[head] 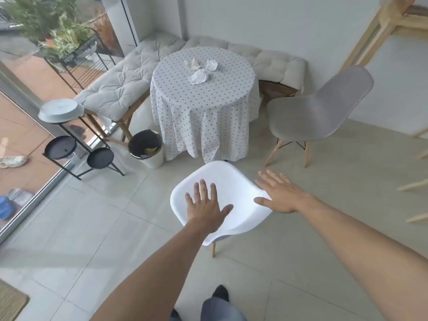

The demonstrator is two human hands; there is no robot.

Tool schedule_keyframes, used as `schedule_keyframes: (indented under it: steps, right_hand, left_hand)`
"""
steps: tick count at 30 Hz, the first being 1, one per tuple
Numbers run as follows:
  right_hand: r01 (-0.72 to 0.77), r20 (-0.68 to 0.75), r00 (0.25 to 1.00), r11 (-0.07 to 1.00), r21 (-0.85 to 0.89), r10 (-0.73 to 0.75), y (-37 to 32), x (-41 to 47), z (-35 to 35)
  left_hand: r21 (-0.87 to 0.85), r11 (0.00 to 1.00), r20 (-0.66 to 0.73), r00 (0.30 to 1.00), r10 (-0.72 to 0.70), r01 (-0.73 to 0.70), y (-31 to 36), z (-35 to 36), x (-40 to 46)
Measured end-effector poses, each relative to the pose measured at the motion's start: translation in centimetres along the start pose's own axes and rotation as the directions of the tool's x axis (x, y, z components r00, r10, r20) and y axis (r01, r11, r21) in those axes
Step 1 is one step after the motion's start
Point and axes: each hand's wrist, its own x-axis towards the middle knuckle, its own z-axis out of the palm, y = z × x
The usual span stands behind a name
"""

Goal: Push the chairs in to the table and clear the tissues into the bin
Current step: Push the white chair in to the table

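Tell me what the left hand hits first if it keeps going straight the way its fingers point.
Probably the table: the left hand lies flat on the white chair, fingers aimed at the hanging cloth. Depth is hard to judge.

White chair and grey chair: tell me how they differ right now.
The white chair stands in front of the table, its backrest toward the camera; the grey chair stands at the table's right, angled. Both hands are open at the white chair: the left hand flat on its back, the right hand at its edge; nothing touches the grey chair. Both have moulded shells on wooden legs.
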Motion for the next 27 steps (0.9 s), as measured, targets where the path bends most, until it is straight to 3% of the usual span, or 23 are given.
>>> schedule_keyframes:
  steps: [12,16,21,27]
  right_hand:
    - [0.081,0.067,0.995,0.996,-0.026,-0.079,3.9,3.0,5.6]
    - [0.086,0.057,0.995,0.996,-0.004,-0.086,4.5,3.1,7.4]
    - [0.092,0.003,0.996,0.996,-0.019,-0.091,4.6,3.2,7.8]
    - [0.086,-0.023,0.996,0.996,-0.028,-0.086,4.4,3.4,7.6]
  left_hand:
    - [-0.161,0.986,0.212,0.975,0.064,-0.029,10.0,7.5,-0.9]
    - [-0.205,0.979,0.204,0.977,0.064,-0.022,10.7,9.0,-0.4]
    - [-0.177,0.978,0.119,0.984,0.131,-0.108,10.3,9.1,0.0]
    - [-0.147,0.976,0.131,0.975,0.182,-0.162,9.5,8.7,0.5]
